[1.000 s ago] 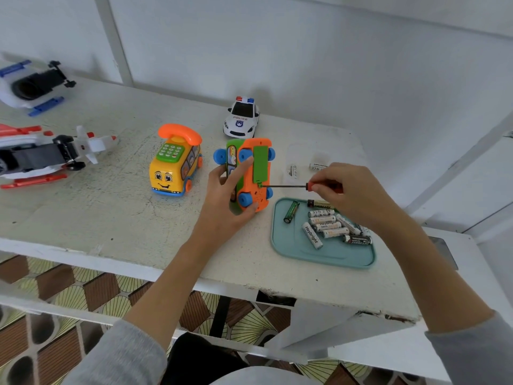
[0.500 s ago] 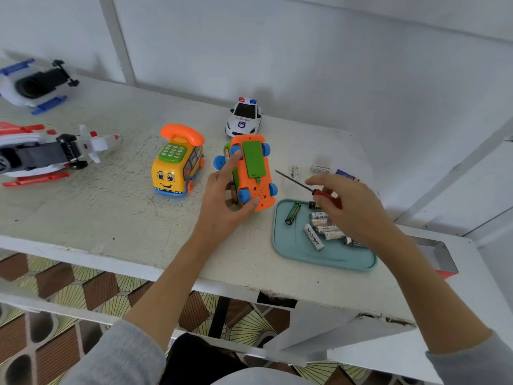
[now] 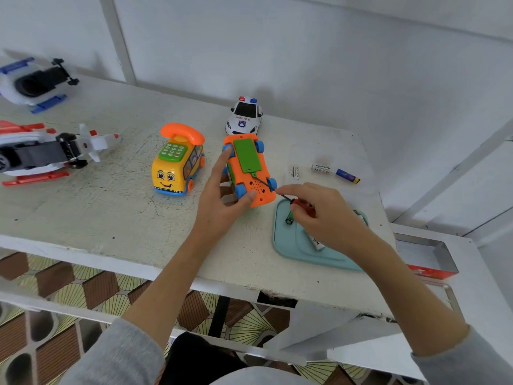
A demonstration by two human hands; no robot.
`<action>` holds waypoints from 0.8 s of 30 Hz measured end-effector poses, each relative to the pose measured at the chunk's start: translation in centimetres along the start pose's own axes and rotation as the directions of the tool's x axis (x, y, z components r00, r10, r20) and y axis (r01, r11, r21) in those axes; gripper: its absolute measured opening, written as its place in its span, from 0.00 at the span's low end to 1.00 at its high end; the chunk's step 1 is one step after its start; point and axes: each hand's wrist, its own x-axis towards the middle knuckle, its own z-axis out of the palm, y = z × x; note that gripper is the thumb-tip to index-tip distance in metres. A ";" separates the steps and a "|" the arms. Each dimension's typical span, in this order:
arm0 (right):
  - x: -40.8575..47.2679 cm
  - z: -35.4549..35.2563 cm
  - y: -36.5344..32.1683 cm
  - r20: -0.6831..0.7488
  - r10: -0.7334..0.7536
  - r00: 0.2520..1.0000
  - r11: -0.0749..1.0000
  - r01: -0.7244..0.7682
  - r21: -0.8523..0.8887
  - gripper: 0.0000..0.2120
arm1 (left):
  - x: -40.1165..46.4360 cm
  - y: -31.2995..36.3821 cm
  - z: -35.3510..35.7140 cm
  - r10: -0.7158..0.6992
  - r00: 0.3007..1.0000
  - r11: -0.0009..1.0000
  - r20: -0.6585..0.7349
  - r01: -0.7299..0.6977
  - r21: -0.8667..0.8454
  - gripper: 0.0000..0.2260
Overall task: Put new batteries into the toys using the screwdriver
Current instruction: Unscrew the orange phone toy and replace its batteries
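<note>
An orange toy car [image 3: 256, 184] with blue wheels lies underside up, showing its green battery cover [image 3: 246, 155]. My left hand [image 3: 222, 201] holds it between thumb and fingers at its left side and near end. My right hand [image 3: 319, 215] pinches a small red-handled screwdriver [image 3: 301, 204]; its thin shaft reaches to the screw tab at the cover's near edge. A teal tray [image 3: 291, 245] under my right hand holds batteries [image 3: 316, 241], mostly hidden by the hand.
A yellow phone-bus toy [image 3: 175, 162] stands left of the car, a white police car [image 3: 244, 116] behind it. Two aircraft toys [image 3: 41, 154] lie far left. Loose batteries [image 3: 347, 175] lie at the back right. A metal tin [image 3: 424, 257] sits beyond the table's right edge.
The orange car has been turned from lying on its side to underside up. My right hand drew the screwdriver back, then brought its tip to the cover's near edge.
</note>
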 end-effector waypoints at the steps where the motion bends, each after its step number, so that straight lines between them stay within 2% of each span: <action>1: 0.0 0.2 -0.1 -0.003 -0.005 1.000 1.000 0.005 -0.013 0.17 | 0.0 0.0 0.0 -0.006 1.000 1.000 -0.006 0.006 -0.012 0.34; 4: 0.2 0.5 -0.3 0.000 -0.018 1.000 0.999 0.018 -0.033 0.14 | 0.0 0.2 0.0 -0.009 1.000 1.000 -0.014 0.009 -0.030 0.33; 9: 0.6 0.2 0.0 -0.019 -0.003 1.000 0.999 0.004 0.051 0.11 | 0.0 0.1 0.0 0.005 1.000 1.000 -0.003 -0.005 -0.003 0.34; 24: 0.5 3.2 0.0 -0.205 -0.104 0.973 0.994 0.108 0.006 0.14 | 0.2 0.4 0.2 -0.041 0.996 0.999 -0.081 0.044 0.031 0.34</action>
